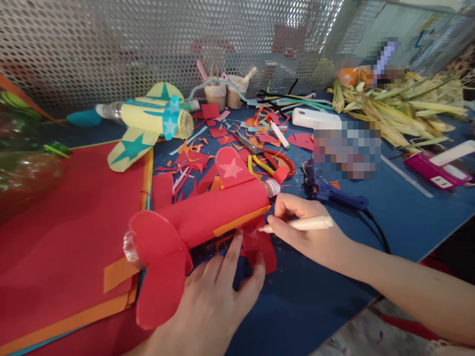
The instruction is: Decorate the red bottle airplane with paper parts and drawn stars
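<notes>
A toy airplane (pixel 218 207), made of a plastic bottle wrapped in red paper, lies across the front of the table. Its far wing (pixel 232 168) bears a pale star, and an orange strip (pixel 241 221) runs along its side. In my right hand (pixel 311 227) is a white marker (pixel 311 223), its tip at the near red wing (pixel 261 252), where faint pale lines show. My left hand (pixel 218 296) rests with fingers spread, fingertips on or beside that wing. Red tail pieces (pixel 159 287) stand up at the plane's left end.
A yellow bottle airplane (pixel 148 118) with blue stars lies behind. Scissors (pixel 260 153) sit among paper scraps. A blue glue gun (pixel 334 193) with its cord lies right of them. Stacked coloured paper (pixel 74 222) covers the left side; dried husks (pixel 393 104) lie at the back right.
</notes>
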{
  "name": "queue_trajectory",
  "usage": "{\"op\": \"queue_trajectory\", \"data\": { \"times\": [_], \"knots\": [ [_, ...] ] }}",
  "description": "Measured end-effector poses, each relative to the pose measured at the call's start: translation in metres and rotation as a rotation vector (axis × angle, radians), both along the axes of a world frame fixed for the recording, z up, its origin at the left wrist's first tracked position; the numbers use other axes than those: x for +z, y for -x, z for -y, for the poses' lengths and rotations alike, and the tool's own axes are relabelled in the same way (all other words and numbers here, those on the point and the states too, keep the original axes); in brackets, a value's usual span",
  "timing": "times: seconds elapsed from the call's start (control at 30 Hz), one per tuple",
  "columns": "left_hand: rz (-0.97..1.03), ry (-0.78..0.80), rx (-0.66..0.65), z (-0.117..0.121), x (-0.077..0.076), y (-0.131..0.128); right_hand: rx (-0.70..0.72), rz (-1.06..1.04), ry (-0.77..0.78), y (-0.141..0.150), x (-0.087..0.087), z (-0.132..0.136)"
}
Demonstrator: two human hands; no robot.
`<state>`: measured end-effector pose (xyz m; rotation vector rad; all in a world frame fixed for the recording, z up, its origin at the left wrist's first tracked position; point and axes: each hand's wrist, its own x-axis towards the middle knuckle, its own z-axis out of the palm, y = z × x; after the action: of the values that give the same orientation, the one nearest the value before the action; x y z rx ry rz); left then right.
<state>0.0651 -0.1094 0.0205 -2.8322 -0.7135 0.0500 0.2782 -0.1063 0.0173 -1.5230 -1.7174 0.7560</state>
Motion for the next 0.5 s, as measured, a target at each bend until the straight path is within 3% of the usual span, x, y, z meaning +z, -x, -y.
{"op": "queue_trajectory", "data": {
  "times": [0.5],
  "knots": [
    [-0.014,0.009,0.007,-0.0010,0.0020,-0.0022,-0.023,0.047,-0.050,0.0004,0.0012,-0.0012]
  ]
}}
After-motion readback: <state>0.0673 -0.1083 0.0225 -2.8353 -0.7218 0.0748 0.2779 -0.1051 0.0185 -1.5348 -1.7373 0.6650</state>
